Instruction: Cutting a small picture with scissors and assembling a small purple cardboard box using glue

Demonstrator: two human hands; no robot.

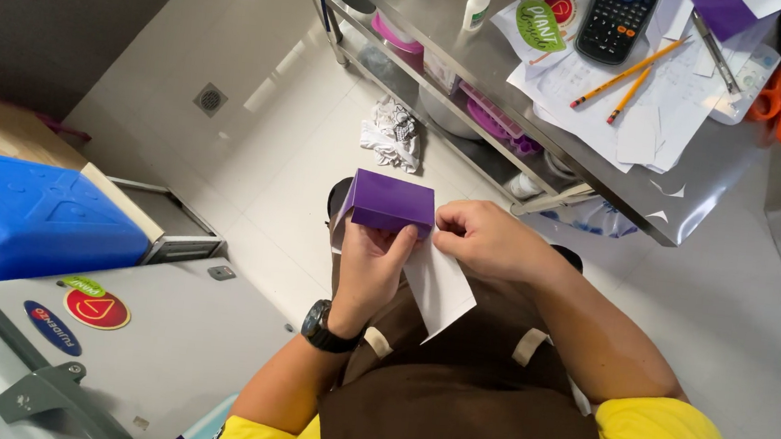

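Purple paper, held mid-air above the lap, is light, thin and creases easily. Left hand pinches its lower edge; right hand grips the right fold. Best held along folded edges.

Pale glossy floor tiles catch a bright sheen of light, with a small round drain set near the dark wall. A steel table with a lower shelf stands at the far side, a crumpled white rag at its foot. What may be a grey chest freezer sits nearby, a blue container upon it.
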